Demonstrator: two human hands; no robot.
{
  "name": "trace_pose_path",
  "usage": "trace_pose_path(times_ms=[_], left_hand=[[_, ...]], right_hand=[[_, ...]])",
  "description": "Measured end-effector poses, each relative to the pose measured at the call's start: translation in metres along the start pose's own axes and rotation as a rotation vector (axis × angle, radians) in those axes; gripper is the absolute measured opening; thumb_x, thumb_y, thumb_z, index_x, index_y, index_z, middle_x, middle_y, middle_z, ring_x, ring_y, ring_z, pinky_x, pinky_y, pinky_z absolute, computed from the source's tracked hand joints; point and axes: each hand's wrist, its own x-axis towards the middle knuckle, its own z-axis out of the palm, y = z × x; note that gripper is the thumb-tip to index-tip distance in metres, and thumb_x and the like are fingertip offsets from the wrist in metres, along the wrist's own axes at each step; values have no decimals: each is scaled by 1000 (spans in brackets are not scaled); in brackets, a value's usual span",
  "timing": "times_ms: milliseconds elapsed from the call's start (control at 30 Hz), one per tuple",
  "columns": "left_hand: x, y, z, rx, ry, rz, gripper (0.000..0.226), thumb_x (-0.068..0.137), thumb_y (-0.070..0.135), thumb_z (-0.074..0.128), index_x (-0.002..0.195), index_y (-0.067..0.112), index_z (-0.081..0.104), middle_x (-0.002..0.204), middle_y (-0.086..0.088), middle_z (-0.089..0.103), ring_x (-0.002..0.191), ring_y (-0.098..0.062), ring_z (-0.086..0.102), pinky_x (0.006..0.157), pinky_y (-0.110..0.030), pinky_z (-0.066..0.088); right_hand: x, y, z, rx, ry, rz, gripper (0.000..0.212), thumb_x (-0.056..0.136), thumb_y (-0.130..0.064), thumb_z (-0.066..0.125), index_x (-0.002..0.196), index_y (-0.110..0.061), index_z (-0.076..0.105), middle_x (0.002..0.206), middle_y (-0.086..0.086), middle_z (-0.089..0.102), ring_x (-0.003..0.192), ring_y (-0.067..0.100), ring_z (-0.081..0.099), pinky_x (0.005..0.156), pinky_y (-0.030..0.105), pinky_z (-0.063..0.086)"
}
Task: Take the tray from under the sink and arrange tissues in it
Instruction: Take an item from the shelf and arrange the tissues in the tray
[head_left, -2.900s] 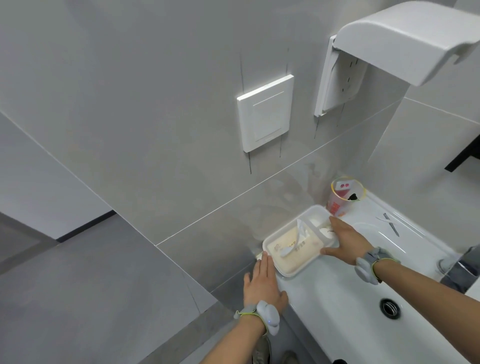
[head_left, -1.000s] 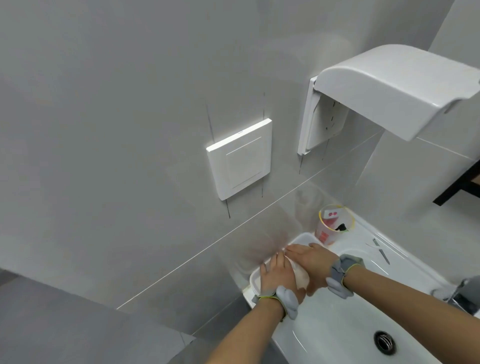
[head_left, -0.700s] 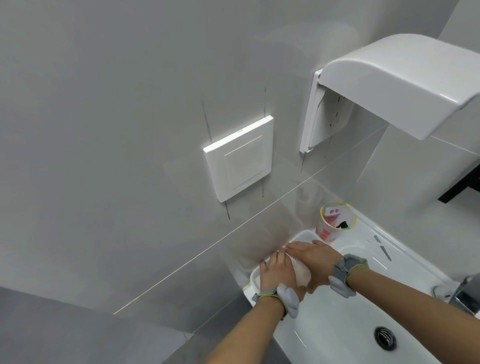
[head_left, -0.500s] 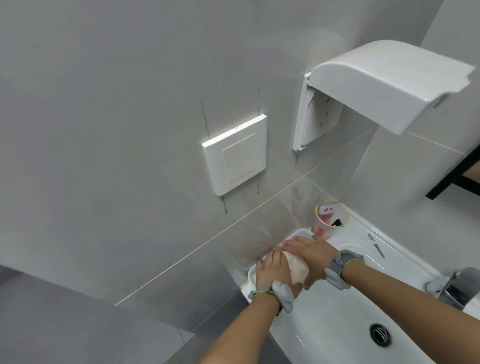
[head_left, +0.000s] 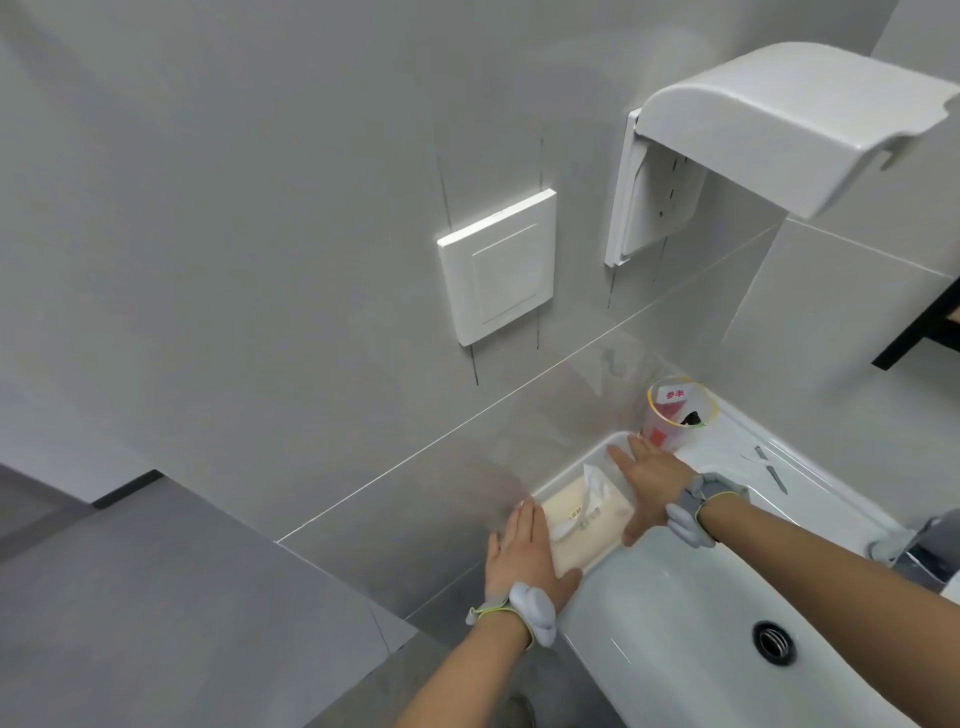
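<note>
A white plastic tray (head_left: 563, 475) rests on the sink's left ledge against the wall. Inside it lies a cream pack of tissues (head_left: 587, 525) with one white sheet sticking up from its middle. My left hand (head_left: 524, 556) lies flat at the tray's near end, fingers straight along its side. My right hand (head_left: 649, 480) lies flat across the tray's far part, fingers spread, thumb on the rim toward the basin. Neither hand grips anything.
The white sink basin (head_left: 691, 613) with its drain (head_left: 774, 636) fills the lower right. A clear cup with a yellow rim (head_left: 675, 413) stands just beyond the tray. A white dispenser (head_left: 789, 119) juts from the wall overhead, a wall switch (head_left: 498, 265) beside it. A faucet (head_left: 919, 545) is at the right edge.
Both hands were pressed together over the tissues in the tray; now they have moved apart to the tray's two ends, uncovering the tissue pack.
</note>
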Motion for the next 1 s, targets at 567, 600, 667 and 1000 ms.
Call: trace_pose_path(times_ms=[567, 600, 667, 1000], left_hand=[[-24, 0, 13, 28, 3, -7, 87, 92, 50, 42, 156, 12, -3, 165, -2, -11, 152, -18, -6, 121, -42, 7], [-31, -1, 17, 28, -2, -2, 88, 91, 49, 44, 156, 12, -3, 165, -2, -11, 152, -19, -3, 122, -42, 7], [-41, -2, 26, 23, -4, 15, 91, 89, 47, 47, 156, 12, -3, 164, -3, -11, 152, -21, 2, 122, -41, 8], [-38, -4, 5, -105, 26, 25, 66, 87, 43, 51, 146, 19, 34, 156, 0, 31, 142, -23, 32, 111, -38, 36]], right_hand=[[-38, 3, 51, 342, 243, 200, 115, 63, -59, 81, 150, -12, 22, 153, 13, 31, 144, 27, 26, 113, 35, 32], [-39, 2, 55, 358, 261, 210, 112, 62, -59, 81, 148, -13, 25, 150, 12, 36, 141, 27, 31, 110, 35, 35], [-41, 1, 59, 385, 299, 233, 114, 61, -61, 80, 149, -15, 25, 149, 9, 38, 138, 26, 36, 109, 38, 39], [-38, 1, 51, 254, 262, 311, 86, 63, -67, 69, 136, -25, 48, 133, 0, 54, 121, 22, 52, 103, 40, 39]])
